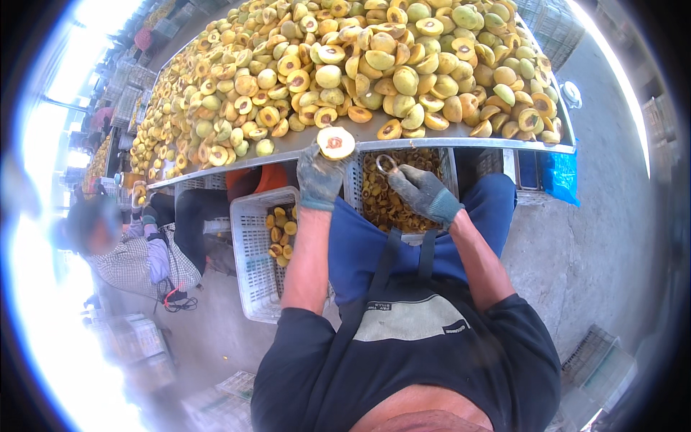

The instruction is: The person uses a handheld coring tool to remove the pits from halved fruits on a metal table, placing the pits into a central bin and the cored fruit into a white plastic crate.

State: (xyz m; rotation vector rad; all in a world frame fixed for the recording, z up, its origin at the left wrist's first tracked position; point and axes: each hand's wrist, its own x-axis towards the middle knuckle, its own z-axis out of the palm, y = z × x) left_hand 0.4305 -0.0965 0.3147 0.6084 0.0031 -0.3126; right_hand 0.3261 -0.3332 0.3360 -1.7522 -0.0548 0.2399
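My left hand [324, 178], in a grey-green work glove, holds up a halved yellow peach [336, 143] at the table's front edge. Its cut face is towards me and shows a reddish-brown centre. My right hand [424, 191], gloved likewise, grips a ring-shaped metal tool [385, 163]; its handle is hidden by the fingers. The ring is to the right of the peach half, apart from it. Below it, between my knees, a plastic crate [353, 181] is filled with brownish-yellow scraps [378, 202]. A large heap of halved peaches [367, 70] covers most of the metal-rimmed table [486, 143].
A white slotted crate [256, 259] with several peach halves [283, 232] stands by my left leg. Farther left, a seated person [140, 248] with gloved hands works at the same table. A blue plastic bag [560, 173] hangs at the right corner. Crates [599, 367] lie behind me on the right.
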